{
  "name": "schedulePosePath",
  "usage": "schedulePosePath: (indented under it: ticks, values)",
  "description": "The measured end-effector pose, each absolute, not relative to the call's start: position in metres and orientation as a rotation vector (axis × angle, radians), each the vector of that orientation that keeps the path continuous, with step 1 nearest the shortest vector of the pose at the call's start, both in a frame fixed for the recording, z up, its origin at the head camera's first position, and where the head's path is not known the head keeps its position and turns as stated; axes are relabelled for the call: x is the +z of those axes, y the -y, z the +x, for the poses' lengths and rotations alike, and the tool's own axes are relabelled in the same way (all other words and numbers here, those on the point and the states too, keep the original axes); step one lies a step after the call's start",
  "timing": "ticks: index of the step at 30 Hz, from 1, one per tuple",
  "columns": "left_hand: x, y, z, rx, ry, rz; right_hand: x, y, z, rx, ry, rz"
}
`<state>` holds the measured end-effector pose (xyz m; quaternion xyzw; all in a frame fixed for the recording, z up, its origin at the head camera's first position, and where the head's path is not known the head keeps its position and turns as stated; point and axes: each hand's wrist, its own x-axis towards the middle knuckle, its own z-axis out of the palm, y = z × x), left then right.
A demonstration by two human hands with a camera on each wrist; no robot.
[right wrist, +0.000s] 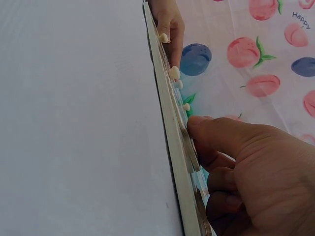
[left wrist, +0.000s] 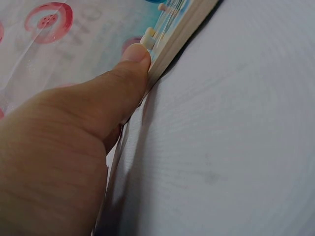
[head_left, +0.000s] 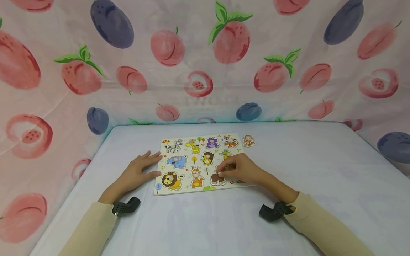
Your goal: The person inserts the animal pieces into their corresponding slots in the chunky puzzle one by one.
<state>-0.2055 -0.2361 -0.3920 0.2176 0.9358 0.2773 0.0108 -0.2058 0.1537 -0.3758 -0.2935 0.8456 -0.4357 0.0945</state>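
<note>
A wooden peg puzzle board (head_left: 188,178) printed with colourful animals lies on the white-covered table. My left hand (head_left: 136,172) rests at its left edge, fingers extended over the rim; in the left wrist view the thumb (left wrist: 120,78) presses against the board's side. My right hand (head_left: 242,169) pinches a brown animal piece (head_left: 218,180) in the bottom row, its knob hidden by the fingers. From the right wrist view, this piece (right wrist: 194,156) sits tilted close over the board. The right hand partly covers the green crocodile piece (head_left: 226,153).
A monkey piece (head_left: 248,140) lies on the table just off the board's upper right corner. Lion (head_left: 172,181), kangaroo (head_left: 196,177), elephant (head_left: 177,161) and several other animal pieces sit on the board. A fruit-patterned curtain (head_left: 224,81) hangs behind the table (head_left: 192,227).
</note>
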Motion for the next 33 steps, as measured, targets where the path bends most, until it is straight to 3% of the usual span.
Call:
schedulePosePath:
  ticks: [33]
  values:
    - [-0.3926, 0.2357, -0.2058, 0.867, -2.915, 0.66, -0.3816, -0.1541, -0.2072, -1.323, -2.489, -0.902]
